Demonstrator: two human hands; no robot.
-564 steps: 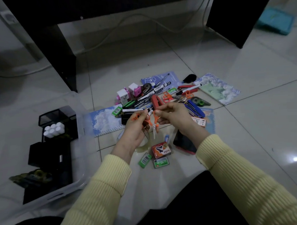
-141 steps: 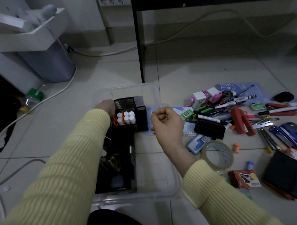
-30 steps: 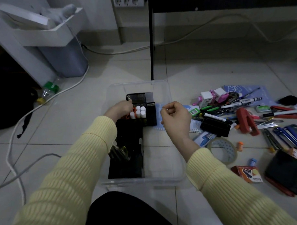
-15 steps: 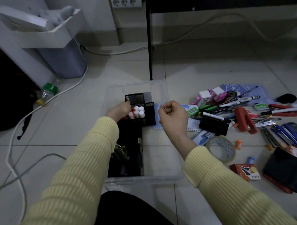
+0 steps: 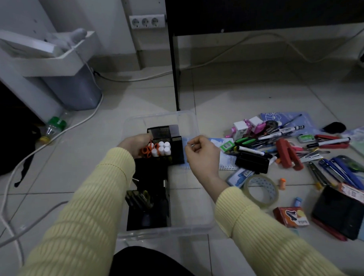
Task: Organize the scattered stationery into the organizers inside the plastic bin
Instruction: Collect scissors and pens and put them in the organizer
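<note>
A clear plastic bin [image 5: 194,121] sits on the tiled floor in front of me. At its far end stands a black mesh organizer [image 5: 163,131] with several white caps [image 5: 163,149] in it. My left hand [image 5: 134,144] is at that organizer's left compartment, its fingers on the orange scissors [image 5: 147,152], whose handle loops show beside the caps. My right hand [image 5: 202,155] hovers over the bin's right rim with curled fingers; nothing shows in it. A second black organizer [image 5: 157,213] with dark clips [image 5: 137,198] fills the bin's near left.
Loose stationery lies right of the bin: a tape roll [image 5: 261,189], black hole punch [image 5: 252,162], red stapler [image 5: 288,153], markers, notebooks, a small red box [image 5: 291,216]. A black desk leg [image 5: 175,80] stands behind the bin. A white cable [image 5: 53,138] and grey container [image 5: 74,90] are at the left.
Earlier both hands held orange scissors over the pile; now the scissors are in the mesh organizer under my left hand. Over the last second both hands have hardly moved.
</note>
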